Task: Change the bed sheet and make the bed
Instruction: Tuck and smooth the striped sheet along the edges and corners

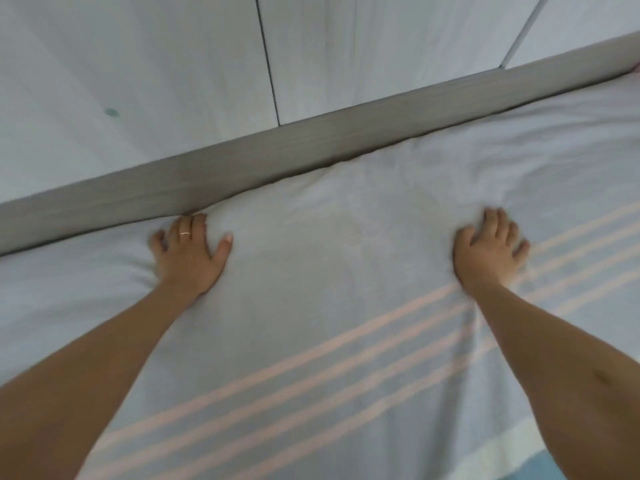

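Over on the left, the person's left hand lies flat on the bed sheet. Its thumb is spread, a thin ring is on one finger, and the fingertips touch the grey bed frame rail; it grasps nothing. The pale sheet covers the mattress right up to that rail, with white cupboard panels behind. Pink stripes run slantwise across the sheet to the right hand. That hand presses down with bent, blurred fingers, and I cannot tell whether it pinches the cloth.
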`<state>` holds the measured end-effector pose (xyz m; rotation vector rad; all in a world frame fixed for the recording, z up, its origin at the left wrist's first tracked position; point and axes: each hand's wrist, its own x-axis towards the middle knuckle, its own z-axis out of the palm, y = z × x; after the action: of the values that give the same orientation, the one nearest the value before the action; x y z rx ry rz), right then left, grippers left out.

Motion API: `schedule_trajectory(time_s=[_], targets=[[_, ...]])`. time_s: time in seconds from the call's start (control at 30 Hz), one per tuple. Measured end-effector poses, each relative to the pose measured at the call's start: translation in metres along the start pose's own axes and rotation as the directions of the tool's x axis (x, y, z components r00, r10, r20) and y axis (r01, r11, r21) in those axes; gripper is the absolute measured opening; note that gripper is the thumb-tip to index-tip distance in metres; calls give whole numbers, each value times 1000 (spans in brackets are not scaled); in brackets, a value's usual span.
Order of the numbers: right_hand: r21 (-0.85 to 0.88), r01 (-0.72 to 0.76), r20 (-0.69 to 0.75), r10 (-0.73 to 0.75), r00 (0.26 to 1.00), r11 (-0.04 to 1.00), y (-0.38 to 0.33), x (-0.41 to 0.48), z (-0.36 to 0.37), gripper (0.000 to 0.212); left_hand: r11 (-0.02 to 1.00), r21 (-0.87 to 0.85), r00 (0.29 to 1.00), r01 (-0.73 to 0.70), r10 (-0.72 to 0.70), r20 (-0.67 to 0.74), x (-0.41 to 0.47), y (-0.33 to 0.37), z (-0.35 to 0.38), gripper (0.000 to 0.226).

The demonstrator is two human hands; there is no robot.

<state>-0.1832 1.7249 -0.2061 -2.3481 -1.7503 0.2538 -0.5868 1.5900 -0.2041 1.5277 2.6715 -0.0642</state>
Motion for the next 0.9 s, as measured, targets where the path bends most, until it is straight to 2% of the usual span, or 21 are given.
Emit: schedule_trajectory(time_s=[0.07, 0.1, 0.13, 0.17, 0.2, 0.23, 0.27, 0.3, 0.33, 0.4, 0.47, 0.53, 0.6, 0.7, 0.77, 0.9], targets=[[9, -47, 6, 47, 999, 999, -32, -27, -1, 63, 999, 44, 998, -4, 2, 57, 3, -3, 0, 71], [30, -18, -16, 18, 1000, 999, -58, -51, 1, 65, 998, 54, 996, -16, 12, 90, 3, -3, -1, 70], [79, 90, -46, -87, 995, 993, -88, -79, 3, 66, 998, 46, 993, -39, 34, 110, 5, -6, -4, 71], [122, 271, -57, -266, 962, 955, -113, -113, 10, 64, 995, 50, 991, -82, 76, 113, 6, -8, -3, 72], [126, 505, -47, -503, 863, 854, -146, -150, 16, 59, 991, 49, 988, -123, 118, 98, 10, -20, -10, 72], [96, 680, -10, -682, 731, 727, -168, -184, 27, 55, 983, 57, 982, -177, 172, 79, 12, -30, -16, 71], [76, 769, 29, -772, 635, 635, -180, -212, 35, 52, 972, 89, 976, -217, 214, 44, 16, -38, -21, 70], [93, 805, 85, -811, 579, 586, -195, -233, 43, 49, 967, 141, 976, -213, 216, 1, 22, -62, -26, 69], [107, 798, 102, -805, 584, 592, -201, -244, 50, 48, 964, 196, 982, -180, 188, -24, 25, -83, -28, 67], [97, 753, 117, -759, 641, 651, -202, -240, 58, 48, 976, 206, 996, -74, 81, -25, 21, -117, -24, 65], [77, 759, 99, -763, 639, 646, -203, -237, 66, 49, 984, 176, 999, -38, 39, -2, 12, -140, -16, 70], [70, 773, 128, -774, 620, 630, -205, -236, 66, 50, 991, 127, 999, -37, 38, -10, 12, -145, -15, 70], [52, 776, 148, -773, 617, 629, -206, -238, 67, 52, 987, 134, 996, -93, 94, -2, 17, -149, -21, 65], [29, 786, 158, -779, 607, 618, -206, -236, 66, 54, 978, 133, 983, -162, 172, -68, 28, -166, -30, 58], [23, 798, 151, -791, 593, 602, -206, -235, 67, 56, 978, 145, 986, -150, 159, -51, 29, -171, -27, 57], [32, 803, 135, -799, 586, 595, -207, -234, 69, 57, 995, 92, 999, -42, 41, 18, 39, -158, -13, 53]])
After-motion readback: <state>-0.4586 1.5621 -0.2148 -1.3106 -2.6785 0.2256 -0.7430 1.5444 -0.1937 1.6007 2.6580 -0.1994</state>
